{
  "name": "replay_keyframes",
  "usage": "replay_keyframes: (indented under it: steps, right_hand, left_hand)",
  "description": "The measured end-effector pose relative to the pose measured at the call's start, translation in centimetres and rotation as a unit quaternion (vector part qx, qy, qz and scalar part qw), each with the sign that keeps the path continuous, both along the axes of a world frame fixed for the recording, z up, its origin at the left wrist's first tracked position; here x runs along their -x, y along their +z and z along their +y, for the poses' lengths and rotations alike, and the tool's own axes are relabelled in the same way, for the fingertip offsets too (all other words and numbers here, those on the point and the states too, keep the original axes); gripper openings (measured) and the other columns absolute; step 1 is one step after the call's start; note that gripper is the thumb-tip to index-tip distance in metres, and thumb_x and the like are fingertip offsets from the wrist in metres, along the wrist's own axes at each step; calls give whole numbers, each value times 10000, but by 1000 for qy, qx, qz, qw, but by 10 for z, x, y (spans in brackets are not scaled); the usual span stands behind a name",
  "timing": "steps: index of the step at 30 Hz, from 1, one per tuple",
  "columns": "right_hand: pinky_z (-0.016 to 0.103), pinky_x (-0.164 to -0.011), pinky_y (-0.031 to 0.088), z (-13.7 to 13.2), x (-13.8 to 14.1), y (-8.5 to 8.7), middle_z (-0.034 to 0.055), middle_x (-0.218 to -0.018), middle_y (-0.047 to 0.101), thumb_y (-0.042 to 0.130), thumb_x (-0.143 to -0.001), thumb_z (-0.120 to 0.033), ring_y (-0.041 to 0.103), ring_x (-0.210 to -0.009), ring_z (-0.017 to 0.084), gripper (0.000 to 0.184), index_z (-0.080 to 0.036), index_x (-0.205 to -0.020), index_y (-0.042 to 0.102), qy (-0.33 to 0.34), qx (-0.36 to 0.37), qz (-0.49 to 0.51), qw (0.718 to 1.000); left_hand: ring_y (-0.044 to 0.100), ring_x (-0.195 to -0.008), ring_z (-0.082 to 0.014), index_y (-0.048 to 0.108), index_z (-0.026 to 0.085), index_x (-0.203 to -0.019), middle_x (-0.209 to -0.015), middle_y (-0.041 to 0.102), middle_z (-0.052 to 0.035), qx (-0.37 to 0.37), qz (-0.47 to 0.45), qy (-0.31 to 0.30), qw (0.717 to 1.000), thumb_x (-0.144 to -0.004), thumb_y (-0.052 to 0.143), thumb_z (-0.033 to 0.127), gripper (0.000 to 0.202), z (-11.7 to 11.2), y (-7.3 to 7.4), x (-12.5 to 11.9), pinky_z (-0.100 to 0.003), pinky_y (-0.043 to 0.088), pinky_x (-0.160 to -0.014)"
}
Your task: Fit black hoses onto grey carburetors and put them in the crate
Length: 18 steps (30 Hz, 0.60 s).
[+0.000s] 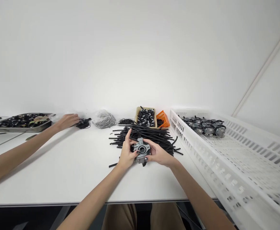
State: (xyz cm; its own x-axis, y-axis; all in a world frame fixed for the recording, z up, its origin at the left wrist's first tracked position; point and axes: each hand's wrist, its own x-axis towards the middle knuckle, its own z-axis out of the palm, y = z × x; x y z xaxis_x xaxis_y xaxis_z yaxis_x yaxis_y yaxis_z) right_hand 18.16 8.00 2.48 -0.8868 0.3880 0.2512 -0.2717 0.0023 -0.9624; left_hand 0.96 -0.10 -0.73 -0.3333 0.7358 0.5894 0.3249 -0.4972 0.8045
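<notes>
Both my hands hold a small grey metal carburettor-like part (141, 149) just above the white table (65, 172). My left hand (127, 152) grips its left side, fingers curled round it and the index finger raised toward the top. My right hand (158, 154) clasps its right side from below. Right behind the part lies a heap of short black rubber tubes (151, 135), and one loose tube (113, 165) rests by my left wrist.
Another person's arm reaches in from the left, with the hand (67, 121) at a bundle of black rings (83, 123). A metal tray (20, 122) of black parts, a plastic bag (103, 119), a beige box (146, 117), an orange basket (163, 118) and a big white crate (238, 150) holding finished parts (204, 124) stand around.
</notes>
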Motion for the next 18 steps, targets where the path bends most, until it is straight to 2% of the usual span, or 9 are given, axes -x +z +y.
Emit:
replay_keyframes:
  steps: [4, 9, 11, 14, 18]
  right_hand:
    - [357, -950, 532, 12, 15, -1, 71, -1318, 592, 919, -616, -255, 564, -1181, 239, 784, -253, -1324, 582, -16, -22, 20, 999]
    - [368, -966, 529, 25, 38, -6, 64, -1281, 617, 929, -580, -240, 572, -1180, 243, 766, -261, -1273, 603, -59, -35, 81, 994]
    - [373, -947, 542, 26, 44, -11, 57, -1270, 624, 929, -571, -232, 580, -1168, 246, 759, -268, -1257, 606, -79, -21, 94, 992]
    - [381, -938, 545, 25, 46, -19, 50, -1242, 642, 931, -555, -237, 589, -1153, 252, 743, -267, -1230, 623, -103, 16, 106, 989]
    - [393, -966, 522, 25, 43, -27, 53, -1211, 668, 940, -521, -240, 598, -1147, 254, 741, -254, -1204, 650, -132, 76, 102, 983]
  left_hand:
    - [616, -903, -247, 116, 212, -1572, -906, 693, -44, -18, 19, 35, 999, -732, 593, 779, 1120, 3, 3, 3, -395, 414, -936]
    - [635, -971, -229, 21, 245, -1568, -1153, 631, -111, 7, -105, 82, 991, -757, 659, 689, 1124, 12, 2, 8, -404, 473, -923]
    - [629, -976, -224, -16, 248, -1566, -1252, 588, -144, 23, -145, 102, 984, -719, 708, 676, 1193, 15, 0, 10, -406, 493, -904]
    - [597, -1043, -226, -1, 252, -1569, -1389, 534, -164, 30, -155, 116, 981, -686, 774, 621, 1231, 18, 1, 11, -401, 477, -942]
    - [533, -1242, -249, 64, 255, -1570, -1493, 480, -151, 33, -203, 77, 976, -645, 849, 526, 1243, 19, 5, 10, -400, 410, -1073]
